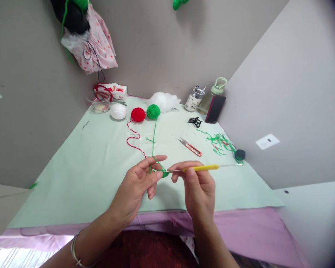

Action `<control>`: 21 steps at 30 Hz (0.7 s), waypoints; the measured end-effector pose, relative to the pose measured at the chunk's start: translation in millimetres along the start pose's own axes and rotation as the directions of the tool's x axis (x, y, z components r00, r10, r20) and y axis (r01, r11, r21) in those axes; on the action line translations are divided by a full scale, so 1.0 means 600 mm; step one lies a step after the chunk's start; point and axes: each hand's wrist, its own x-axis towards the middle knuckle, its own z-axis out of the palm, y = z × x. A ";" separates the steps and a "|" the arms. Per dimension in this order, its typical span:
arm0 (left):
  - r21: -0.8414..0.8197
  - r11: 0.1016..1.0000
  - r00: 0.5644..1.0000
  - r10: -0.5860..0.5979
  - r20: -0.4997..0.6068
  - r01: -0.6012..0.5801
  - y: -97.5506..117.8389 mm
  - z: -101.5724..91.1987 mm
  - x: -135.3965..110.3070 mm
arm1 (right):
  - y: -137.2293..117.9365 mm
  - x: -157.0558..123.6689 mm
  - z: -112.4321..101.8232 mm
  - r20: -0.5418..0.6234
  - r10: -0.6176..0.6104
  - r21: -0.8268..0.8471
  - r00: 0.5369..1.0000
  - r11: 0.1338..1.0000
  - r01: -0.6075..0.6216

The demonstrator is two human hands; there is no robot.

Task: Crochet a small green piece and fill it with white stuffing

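Observation:
My left hand (141, 182) pinches a small green crochet piece (164, 173), with green yarn looped over its index finger. The strand runs back across the table to a green yarn ball (153, 111). My right hand (197, 184) grips a yellow-handled crochet hook (202, 168), its metal tip pushed into the green piece. Both hands hover above the near part of the pale green table cover (80, 167).
A red yarn ball (138, 114), a white ball (118, 111) and white stuffing (164, 100) sit at the back. Red-handled snips (190, 146), green yarn scraps (219, 141), a black clip (195, 121), a pen cup (194, 99), a bottle (212, 97) and a phone (215, 108) lie right.

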 end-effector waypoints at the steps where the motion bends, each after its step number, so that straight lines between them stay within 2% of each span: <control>1: 0.023 1.000 1.000 0.011 -0.006 -0.011 0.000 0.000 0.000 | -0.002 -0.003 0.000 0.003 -0.038 -0.060 0.999 0.997 0.038; 4: 0.111 0.992 0.997 0.068 -0.041 -0.063 -0.002 0.000 -0.001 | -0.005 -0.010 -0.001 0.076 -0.225 -0.270 0.971 0.933 0.237; 7: 0.173 0.978 0.988 0.129 -0.087 -0.113 -0.006 0.001 -0.002 | 0.000 -0.015 0.001 0.244 -0.436 -0.421 0.866 0.757 0.500; 9: 0.171 0.977 0.985 0.142 -0.099 -0.124 -0.008 0.003 -0.003 | 0.005 -0.016 0.003 0.308 -0.509 -0.489 0.804 0.640 0.593; 10: 0.162 0.979 0.985 0.141 -0.099 -0.124 -0.009 0.004 -0.003 | 0.006 -0.016 0.005 0.307 -0.522 -0.505 0.796 0.619 0.601; 11: 0.152 0.981 0.986 0.137 -0.095 -0.122 -0.009 0.004 -0.003 | 0.007 -0.015 0.005 0.285 -0.515 -0.510 0.808 0.633 0.583; 15: 0.138 0.982 0.985 0.141 -0.097 -0.127 -0.006 0.006 0.000 | 0.000 -0.012 0.005 0.163 -0.418 -0.430 0.893 0.785 0.446; 21: 0.127 0.984 0.988 0.135 -0.075 -0.125 -0.007 0.001 -0.001 | -0.006 -0.011 0.003 0.091 -0.359 -0.343 0.929 0.865 0.368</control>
